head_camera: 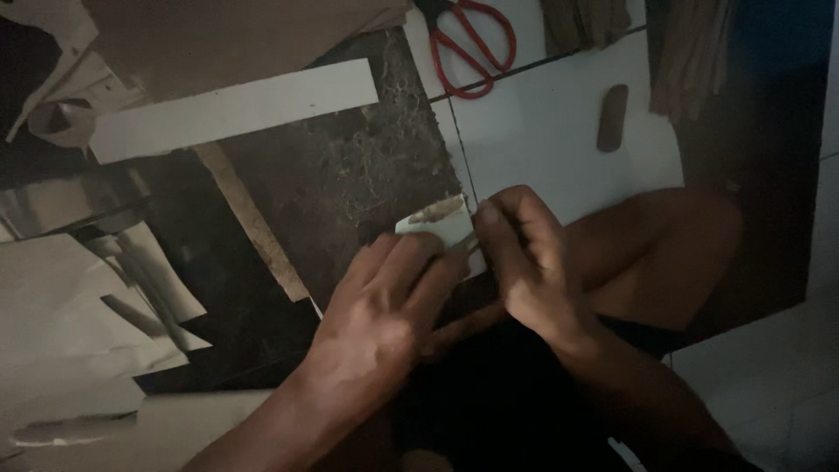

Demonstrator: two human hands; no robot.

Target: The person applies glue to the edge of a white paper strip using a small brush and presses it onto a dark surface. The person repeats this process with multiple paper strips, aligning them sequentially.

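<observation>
Head view, looking down in dim light: a small pale piece of paper (440,225) sits near the middle of the frame, pinched from both sides. The left hand (389,301) lies over its lower left part with fingers pressed together and flat on it, while the right hand (524,262) nips its right edge between thumb and fingertips. It looks thin, light and soft, likely to crease or tear, so I would judge the edges and corners the sensible places to hold it, much as both hands do now. A brownish streak runs along its top edge; I cannot tell what that is. Under it lies a dark mottled board (350,175) on a white tiled floor (542,131), and the paper sits right at the board's right edge, where a tile seam runs. The person's bare knee (664,245) is close on the right, crowding that side. In the upper part of the frame red-handled scissors (472,44) lie well apart, with a small brown cylinder (613,116) to their right. A long white strip (236,109) crosses the upper left, and pale sheets (70,306) pile up at the left. Open room is mostly the bare tile between the hands and the scissors.
</observation>
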